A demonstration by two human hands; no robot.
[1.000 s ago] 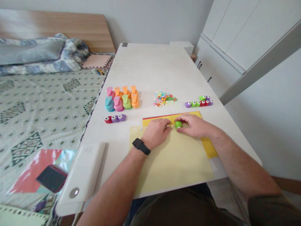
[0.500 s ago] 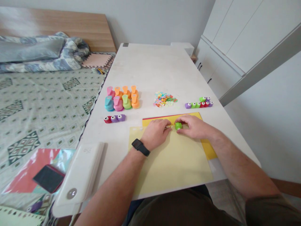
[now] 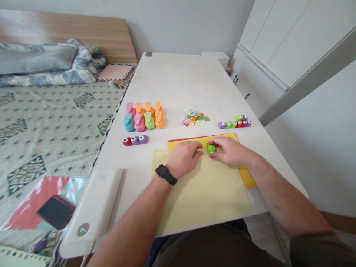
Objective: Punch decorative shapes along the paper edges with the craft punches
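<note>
Right grip: From my station I see the right hand (image 3: 229, 150) holding one green punch (image 3: 211, 149) between thumb and fingers.
Left grip: Fingers and thumb of the left hand (image 3: 184, 157) stand narrow at the pale sheet (image 3: 208, 189); I cannot tell whether they pinch or press.
Punch position: At the sheet's far edge, just right of the left fingers.
Handling: I judge it best to brace the paper flat, square the edge to the punch and squeeze evenly, lest it crease.
Sheets: One pale, overlapping a deeper yellow sheet (image 3: 246, 176).
Left small punches (image 3: 135, 140): Three.
Right small punches (image 3: 234, 124): Six in the near row, at least two behind.
Large punches (image 3: 139, 123): Eight, in two rows of four.
Paper cutouts (image 3: 194, 118): One heap, uncountable.
</note>
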